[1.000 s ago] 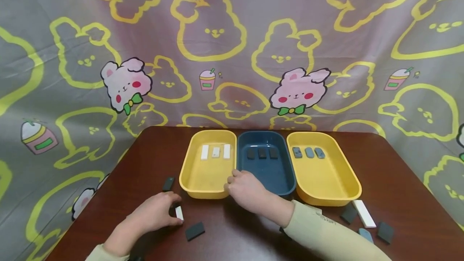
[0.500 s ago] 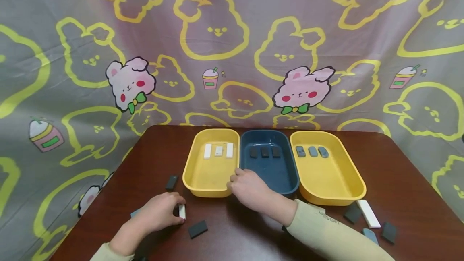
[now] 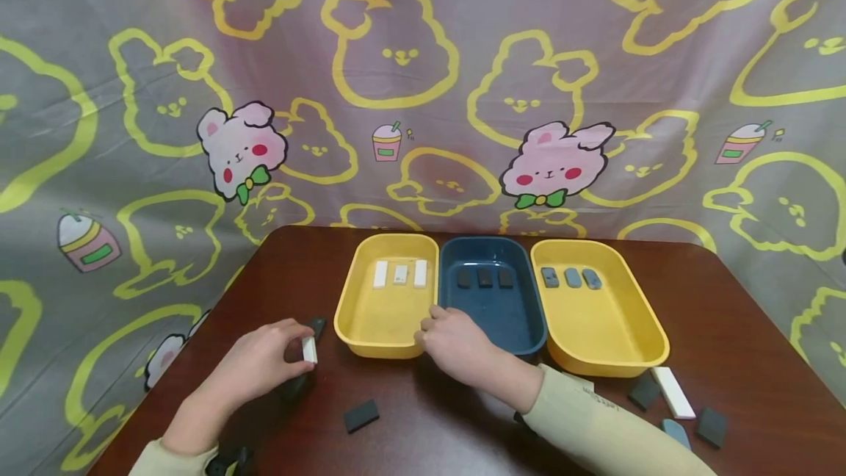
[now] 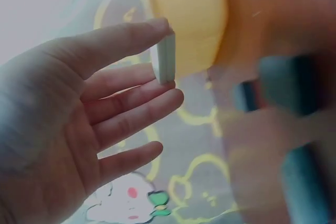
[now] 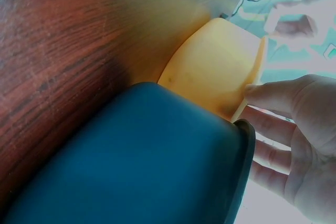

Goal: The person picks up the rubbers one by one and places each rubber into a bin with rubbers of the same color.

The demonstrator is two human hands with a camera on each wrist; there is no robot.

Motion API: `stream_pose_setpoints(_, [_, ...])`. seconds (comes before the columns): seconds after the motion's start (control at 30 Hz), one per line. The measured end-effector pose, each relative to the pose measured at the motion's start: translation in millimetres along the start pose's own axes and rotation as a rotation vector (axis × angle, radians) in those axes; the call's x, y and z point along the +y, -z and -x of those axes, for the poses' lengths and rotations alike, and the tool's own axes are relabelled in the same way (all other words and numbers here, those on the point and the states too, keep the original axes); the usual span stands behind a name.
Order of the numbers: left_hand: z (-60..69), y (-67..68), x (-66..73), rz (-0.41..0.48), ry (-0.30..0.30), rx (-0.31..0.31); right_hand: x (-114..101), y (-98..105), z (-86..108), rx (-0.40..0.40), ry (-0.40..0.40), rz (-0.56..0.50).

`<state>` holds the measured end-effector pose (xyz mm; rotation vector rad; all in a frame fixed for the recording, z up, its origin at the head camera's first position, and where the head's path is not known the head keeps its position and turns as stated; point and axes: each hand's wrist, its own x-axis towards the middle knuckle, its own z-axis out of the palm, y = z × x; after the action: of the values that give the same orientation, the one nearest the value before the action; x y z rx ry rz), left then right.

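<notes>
My left hand pinches a small white rectangular block between thumb and fingertips, above the table left of the trays. In the left wrist view the block stands on end between thumb and fingers, the little finger free. My right hand grips the rim of the left yellow tray near its front right corner. In the right wrist view the thumb lies on that tray's outer wall, with the other fingers over the rim, beside the blue tray.
White pieces lie in the left tray, black pieces in the blue tray, and blue-grey pieces in the right yellow tray. Dark pieces lie near my left hand. A long white block and several others lie at right.
My left hand has closed on the white block, lifted it off the table and shifted left with it. My right hand stays on the tray rim. The head view has turned slightly left.
</notes>
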<state>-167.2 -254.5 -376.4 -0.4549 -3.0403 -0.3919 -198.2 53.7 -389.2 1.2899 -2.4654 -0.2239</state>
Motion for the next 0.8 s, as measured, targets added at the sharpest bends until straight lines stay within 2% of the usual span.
stream_pose_setpoints(0.07, [-3.1,10.1,-1.2,-0.005,-0.002,0.036,0.5,0.3,-0.1,-0.004,-0.002,0.003])
stream_pose_setpoints(0.17, [-9.6,23.1,-0.4,-0.007,-0.004,0.058,0.3,-0.2,-0.6,-0.008,-0.003,0.002])
stream_pose_setpoints(0.37, [-29.9,39.3,5.9,-0.044,-0.092,0.1,-1.2,-1.2,-1.1,-0.022,-0.012,-0.003])
stream_pose_setpoints(0.57, [-57.0,43.6,16.5,-0.052,-0.172,0.096,-1.3,-1.8,-1.0,-0.042,-0.026,-0.031])
stream_pose_setpoints(0.8, [-89.5,38.3,26.5,-0.074,-0.214,0.02,-0.2,-0.6,-1.6,-0.053,-0.029,-0.027])
